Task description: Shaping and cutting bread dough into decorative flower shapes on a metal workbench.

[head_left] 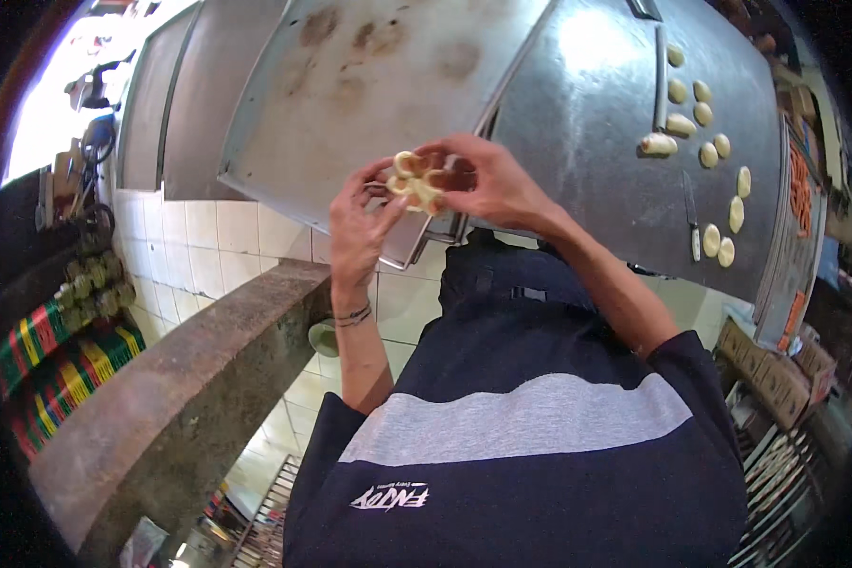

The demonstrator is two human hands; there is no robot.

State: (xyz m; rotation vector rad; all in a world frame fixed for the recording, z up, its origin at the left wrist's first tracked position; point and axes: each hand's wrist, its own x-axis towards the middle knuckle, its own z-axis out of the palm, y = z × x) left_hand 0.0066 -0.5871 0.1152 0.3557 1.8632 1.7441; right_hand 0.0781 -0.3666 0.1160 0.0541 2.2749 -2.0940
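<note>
Both my hands grip a small pale dough piece (413, 180), looped into petal-like lobes with browner filling showing. My left hand (358, 222) pinches its left side between thumb and fingers. From the right, my right hand (490, 182) closes on the other side, its fingers curled. The piece is held up over the near edge of a large, stained metal baking tray (350, 123). On the metal table (587, 151) to the right lie several small flattened dough pieces (710, 154) and a filled dough roll (658, 145). Near them is a knife (694, 227) with a pale handle.
A long metal bar (661, 80) lies beside the dough pieces. At my left runs a rough concrete ledge (189, 350), with stacked striped packages (66, 369) beyond it. Cardboard boxes (767, 374) stand low at the right, past the table's edge.
</note>
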